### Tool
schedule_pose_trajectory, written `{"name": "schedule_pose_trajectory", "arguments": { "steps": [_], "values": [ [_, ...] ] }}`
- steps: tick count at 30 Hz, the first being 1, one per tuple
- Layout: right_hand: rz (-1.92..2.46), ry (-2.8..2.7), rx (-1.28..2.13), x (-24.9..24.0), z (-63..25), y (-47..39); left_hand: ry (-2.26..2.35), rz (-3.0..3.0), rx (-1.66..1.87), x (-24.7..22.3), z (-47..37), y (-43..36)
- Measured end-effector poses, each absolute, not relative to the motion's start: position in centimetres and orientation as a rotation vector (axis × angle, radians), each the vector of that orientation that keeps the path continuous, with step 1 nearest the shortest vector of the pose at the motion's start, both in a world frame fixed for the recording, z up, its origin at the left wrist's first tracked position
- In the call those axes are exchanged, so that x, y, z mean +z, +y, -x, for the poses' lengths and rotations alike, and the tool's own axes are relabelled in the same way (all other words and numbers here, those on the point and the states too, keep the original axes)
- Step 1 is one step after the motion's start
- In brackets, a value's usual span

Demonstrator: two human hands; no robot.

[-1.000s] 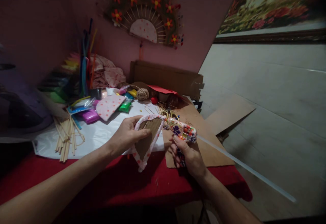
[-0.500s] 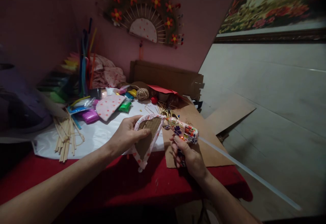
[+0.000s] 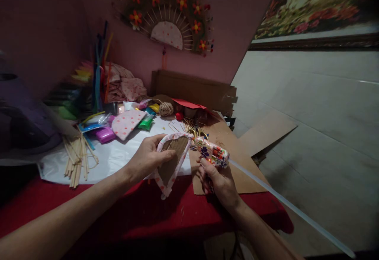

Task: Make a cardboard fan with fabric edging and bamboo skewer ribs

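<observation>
My left hand (image 3: 148,159) pinches a cardboard piece (image 3: 173,161) edged with pink dotted fabric, its brown inner side facing me. In my right hand (image 3: 217,179) is a flower-patterned glue gun (image 3: 211,149), fingers wrapped round its handle. A long clear glue stick (image 3: 290,202) sticks out of the gun's back end toward the lower right. The gun's nozzle end is at the upper right edge of the fabric-edged piece; whether they touch I cannot tell. Gold-handled scissors (image 3: 201,133) lie just behind the gun, partly hidden.
A dotted fabric half-circle (image 3: 128,124) rests on bright packets at the left. Wooden sticks (image 3: 74,165) lie on white sheeting (image 3: 115,161). Brown cardboard (image 3: 245,185) covers the table's right side. Behind are a twine ball (image 3: 166,109) and a decorated fan (image 3: 166,35) on the wall.
The glue gun has shifted slightly left, its nozzle end nearer the fabric-edged piece. My left hand and the piece have barely moved.
</observation>
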State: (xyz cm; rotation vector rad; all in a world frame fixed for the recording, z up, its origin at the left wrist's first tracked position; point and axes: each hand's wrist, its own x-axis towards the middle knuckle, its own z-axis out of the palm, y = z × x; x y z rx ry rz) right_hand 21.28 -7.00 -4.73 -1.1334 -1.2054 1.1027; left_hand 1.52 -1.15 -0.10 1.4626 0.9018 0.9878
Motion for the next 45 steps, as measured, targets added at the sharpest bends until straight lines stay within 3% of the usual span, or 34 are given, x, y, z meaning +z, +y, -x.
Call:
{"name": "schedule_pose_trajectory", "arguments": {
  "steps": [45],
  "values": [
    [1.148,-1.112,1.244,-3.99,-21.15,-6.98,0.912,-1.601,1.022,-0.23,-1.57,-1.31]
  ]
}}
